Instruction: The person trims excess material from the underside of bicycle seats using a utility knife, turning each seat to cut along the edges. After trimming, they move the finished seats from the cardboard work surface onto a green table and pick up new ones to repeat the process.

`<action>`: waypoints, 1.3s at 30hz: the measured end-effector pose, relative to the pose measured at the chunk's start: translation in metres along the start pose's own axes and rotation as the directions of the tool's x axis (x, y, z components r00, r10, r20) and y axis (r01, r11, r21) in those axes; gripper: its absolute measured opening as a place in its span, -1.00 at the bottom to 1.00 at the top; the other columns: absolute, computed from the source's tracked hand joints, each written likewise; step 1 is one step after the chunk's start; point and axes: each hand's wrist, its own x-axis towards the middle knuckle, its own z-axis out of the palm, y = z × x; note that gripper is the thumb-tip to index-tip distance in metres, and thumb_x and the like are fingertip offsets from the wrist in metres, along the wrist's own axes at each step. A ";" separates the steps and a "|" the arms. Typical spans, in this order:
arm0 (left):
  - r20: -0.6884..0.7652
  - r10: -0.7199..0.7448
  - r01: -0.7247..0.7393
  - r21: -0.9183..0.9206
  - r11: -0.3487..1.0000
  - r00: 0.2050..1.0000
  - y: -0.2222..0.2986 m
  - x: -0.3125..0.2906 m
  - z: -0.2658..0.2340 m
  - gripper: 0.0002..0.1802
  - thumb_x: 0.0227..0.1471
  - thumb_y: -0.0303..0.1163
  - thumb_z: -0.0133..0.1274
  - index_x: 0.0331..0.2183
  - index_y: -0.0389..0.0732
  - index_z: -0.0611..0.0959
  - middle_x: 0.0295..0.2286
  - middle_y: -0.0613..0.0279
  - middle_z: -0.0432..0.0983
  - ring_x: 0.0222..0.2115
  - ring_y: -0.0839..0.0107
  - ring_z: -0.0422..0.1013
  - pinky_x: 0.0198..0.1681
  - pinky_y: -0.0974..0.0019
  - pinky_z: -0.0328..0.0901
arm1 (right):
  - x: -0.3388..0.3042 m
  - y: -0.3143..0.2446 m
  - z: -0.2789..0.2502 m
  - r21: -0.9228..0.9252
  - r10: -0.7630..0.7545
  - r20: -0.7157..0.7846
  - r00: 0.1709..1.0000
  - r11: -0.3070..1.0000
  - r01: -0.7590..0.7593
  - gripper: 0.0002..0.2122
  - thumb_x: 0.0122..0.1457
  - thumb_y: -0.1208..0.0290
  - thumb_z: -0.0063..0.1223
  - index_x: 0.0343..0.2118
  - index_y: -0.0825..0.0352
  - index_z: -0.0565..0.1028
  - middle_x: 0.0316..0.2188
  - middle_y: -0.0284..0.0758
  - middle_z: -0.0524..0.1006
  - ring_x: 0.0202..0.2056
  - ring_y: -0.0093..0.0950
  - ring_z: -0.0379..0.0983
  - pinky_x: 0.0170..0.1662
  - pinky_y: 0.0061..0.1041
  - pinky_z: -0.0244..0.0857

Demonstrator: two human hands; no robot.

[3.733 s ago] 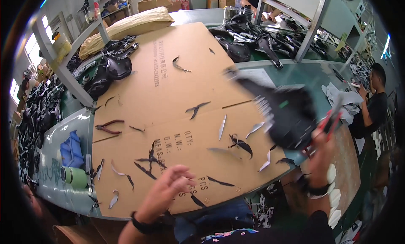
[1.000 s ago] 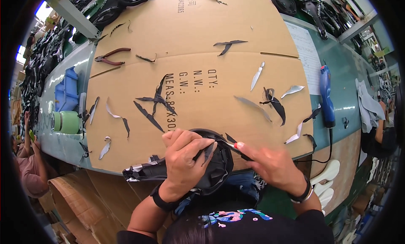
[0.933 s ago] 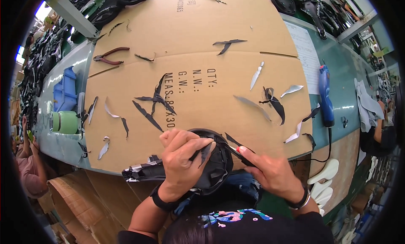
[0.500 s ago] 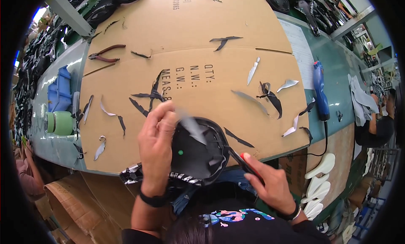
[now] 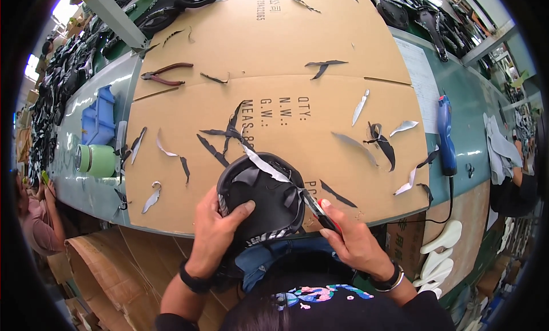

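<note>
My left hand (image 5: 220,231) is closed on the left rim of a black bicycle saddle (image 5: 266,208), its thumb pressed on the inner side. The saddle lies with its hollow underside up, over the cardboard's near edge and my lap. In my right hand (image 5: 357,239) is a utility knife (image 5: 321,212) with a red and black handle, its tip at the saddle's right rim. A thin pale trimmed strip (image 5: 266,164) lies across the saddle's far rim. Loose black flaps of cover show inside the rim.
Black and silvery scraps (image 5: 217,151) litter the cardboard sheet (image 5: 274,56). Red-handled pliers (image 5: 166,75) lie far left, near a blue bin (image 5: 98,116) and green jar (image 5: 96,160). A blue corded tool (image 5: 446,136) lies at right, above white saddle shapes (image 5: 440,251). Other people sit at both sides.
My left hand has let go of the pale strip and moved down onto the saddle's left rim. The saddle has turned. The knife stays at its right rim. The whole view has shifted slightly.
</note>
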 end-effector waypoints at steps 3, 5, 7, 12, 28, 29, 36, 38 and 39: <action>-0.230 0.142 -0.129 0.070 0.989 0.963 -0.020 -0.026 0.015 -0.66 -0.07 -0.47 0.22 -0.22 -0.33 0.52 -0.34 0.26 0.50 -0.32 0.51 0.38 -0.21 0.42 0.28 | -0.012 -0.014 0.009 0.141 0.179 0.037 0.983 0.973 -0.182 -0.44 0.19 0.52 0.03 0.23 0.31 0.09 -0.11 0.02 0.48 -0.31 0.05 0.46 -0.30 -0.35 0.36; -0.308 0.230 -0.167 0.217 0.962 0.923 -0.026 -0.042 0.026 -0.72 -0.06 -0.46 0.23 -0.34 -0.31 0.46 -0.44 0.26 0.36 -0.41 0.44 0.30 -0.32 0.39 0.21 | -0.027 -0.018 0.010 0.147 0.243 0.059 0.968 0.957 -0.249 -0.45 0.20 0.51 0.02 0.23 0.30 0.09 -0.11 0.01 0.49 -0.32 0.05 0.46 -0.29 -0.34 0.36; -0.362 0.308 -0.215 0.275 0.937 0.880 -0.035 -0.053 0.042 -0.71 -0.06 -0.46 0.22 -0.34 -0.32 0.44 -0.42 0.20 0.33 -0.40 0.38 0.28 -0.32 0.36 0.19 | -0.040 -0.022 0.014 0.206 0.330 0.094 0.939 0.917 -0.343 -0.45 0.21 0.46 0.01 0.23 0.28 0.08 -0.17 0.02 0.52 -0.36 0.01 0.50 -0.29 -0.32 0.36; -0.340 0.591 -0.345 0.563 0.751 0.731 -0.051 -0.080 0.068 -0.68 -0.04 -0.49 0.17 -0.23 -0.32 0.43 -0.30 0.01 0.28 -0.28 0.12 0.29 -0.20 0.20 0.21 | -0.078 -0.026 0.027 0.332 0.394 0.152 0.906 0.843 -0.422 -0.47 0.24 0.40 -0.02 0.24 0.22 0.09 -0.39 -0.15 0.55 -0.51 -0.43 0.50 -0.39 -0.43 0.37; -0.048 0.288 -0.224 0.513 0.829 0.956 -0.065 -0.071 0.035 -0.62 0.07 -0.25 0.11 -0.22 -0.35 0.44 -0.47 -0.13 0.44 -0.39 -0.10 0.42 -0.32 0.11 0.30 | 0.062 -0.016 -0.009 -0.082 -0.046 -0.481 0.875 0.997 0.008 -0.50 0.02 0.60 -0.03 0.11 0.34 0.29 -0.17 -0.03 0.50 -0.21 -0.12 0.50 -0.15 -0.29 0.37; -0.013 0.260 -0.220 0.492 0.842 0.966 -0.061 -0.068 0.030 -0.62 0.09 -0.23 0.09 -0.23 -0.36 0.44 -0.44 -0.16 0.45 -0.38 -0.12 0.42 -0.32 0.11 0.31 | 0.062 0.003 -0.014 -0.216 -0.107 -0.604 0.790 0.976 -0.033 -0.55 0.05 0.60 -0.03 0.07 0.37 0.31 -0.28 -0.14 0.48 -0.34 -0.30 0.46 -0.27 -0.40 0.36; 0.177 -0.083 0.082 0.013 0.997 0.981 0.047 -0.003 -0.006 -0.56 0.22 -0.22 -0.09 0.03 -0.30 0.34 -0.27 0.14 0.47 -0.45 0.49 0.47 -0.38 0.42 0.41 | 0.035 0.022 -0.112 0.045 0.091 -0.717 0.692 0.995 -0.084 -0.64 0.11 0.61 -0.04 0.01 0.38 0.34 -0.38 -0.36 0.49 -0.41 -0.59 0.45 -0.36 -0.60 0.35; 0.196 0.094 -0.091 -0.022 0.996 0.976 0.078 0.071 -0.015 -0.63 0.21 -0.24 -0.06 -0.05 -0.28 0.39 -0.47 0.26 0.49 -0.56 0.46 0.46 -0.46 0.40 0.41 | 0.039 0.015 -0.101 -0.139 0.097 -0.408 0.908 0.976 -0.166 -0.60 0.03 0.56 0.12 -0.02 0.35 0.38 -0.36 -0.31 0.53 -0.31 -0.48 0.50 -0.21 -0.48 0.36; 0.138 0.156 -0.142 -0.106 0.984 0.978 0.091 0.111 -0.025 -0.68 0.20 -0.28 -0.06 -0.09 -0.29 0.41 -0.47 0.24 0.50 -0.58 0.43 0.45 -0.48 0.42 0.40 | 0.043 0.005 -0.104 -0.243 0.086 -0.273 0.958 0.958 -0.155 -0.58 0.01 0.55 0.16 -0.02 0.34 0.38 -0.36 -0.28 0.53 -0.32 -0.48 0.50 -0.21 -0.48 0.35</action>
